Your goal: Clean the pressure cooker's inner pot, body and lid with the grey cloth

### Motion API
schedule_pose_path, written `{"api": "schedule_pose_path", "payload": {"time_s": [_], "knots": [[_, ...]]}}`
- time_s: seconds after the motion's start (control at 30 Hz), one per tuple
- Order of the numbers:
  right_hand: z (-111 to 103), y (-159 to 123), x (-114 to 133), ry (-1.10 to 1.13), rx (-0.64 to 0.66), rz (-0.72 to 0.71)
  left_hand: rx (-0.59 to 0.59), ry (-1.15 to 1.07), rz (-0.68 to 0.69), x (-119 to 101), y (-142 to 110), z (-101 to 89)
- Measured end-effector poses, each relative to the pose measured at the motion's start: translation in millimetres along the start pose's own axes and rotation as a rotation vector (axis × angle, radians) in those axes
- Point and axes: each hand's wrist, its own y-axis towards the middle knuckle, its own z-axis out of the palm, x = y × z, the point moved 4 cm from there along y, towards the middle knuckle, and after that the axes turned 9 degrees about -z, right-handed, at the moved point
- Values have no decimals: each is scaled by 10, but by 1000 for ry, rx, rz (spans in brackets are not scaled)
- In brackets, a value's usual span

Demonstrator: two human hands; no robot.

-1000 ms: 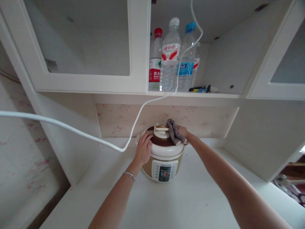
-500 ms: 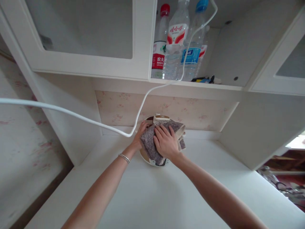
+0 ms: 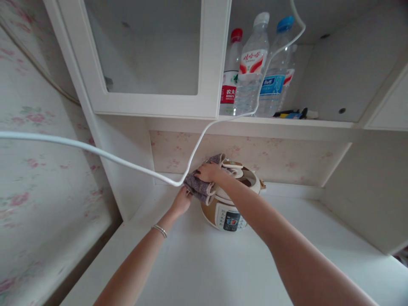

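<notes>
A white and gold electric pressure cooker point(image 3: 219, 212) stands on the white counter, its dark control panel facing me. A grey-brown cloth point(image 3: 199, 187) with a pale underside lies bunched against the cooker's upper left side. My right hand point(image 3: 208, 172) is closed over the top of this cloth, its forearm crossing in front of the lid. Lower and to the left, my left hand point(image 3: 182, 200) grips the cloth's lower edge, fingertips partly hidden. A bracelet circles my left wrist.
A white cable point(image 3: 127, 163) hangs across the view in front of the cabinet. Above, several plastic bottles point(image 3: 251, 80) stand on an open shelf beside a glass-panelled cabinet door point(image 3: 143, 104). Cabinet side walls point(image 3: 366, 195) bound the counter point(image 3: 197, 263) on both sides.
Both hands and the cloth have moved from the cooker's top to its left side, uncovering the lid handle and front panel. The view has shifted left.
</notes>
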Motion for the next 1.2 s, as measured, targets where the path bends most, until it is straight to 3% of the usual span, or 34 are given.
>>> {"api": "schedule_pose_path", "payload": {"time_s": [0.1,0.2,0.33,0.47,0.63,0.77,0.83,0.93,1.03,1.13,1.2], "knots": [[4,107,46,-5,13,95,-47,-32,-115,119,-117,-27],[83,21,273,-70,-84,8,-95,-72,-152,183,-185,-87],[199,-403,532,-218,-318,-143,-176,-64,-161,94,-175,-167],[247,-1030,517,-215,-474,-164,-183,-15,-75,-159,-89,-171],[289,-1741,161,-91,-691,30,-84,107,65,-445,121,7],[423,-2006,-180,6,-831,183,-34,224,116,-517,256,177],[509,-2051,-397,114,-858,302,-43,295,139,-517,270,208],[639,-2105,-842,371,-883,669,-54,382,189,-515,238,197],[656,-2126,-1268,598,-1042,998,-44,412,209,-530,204,172],[443,-1954,-1546,684,-1225,1016,-52,405,201,-554,184,166],[212,-1685,-1617,626,-1129,922,-54,388,189,-556,174,175]]}}
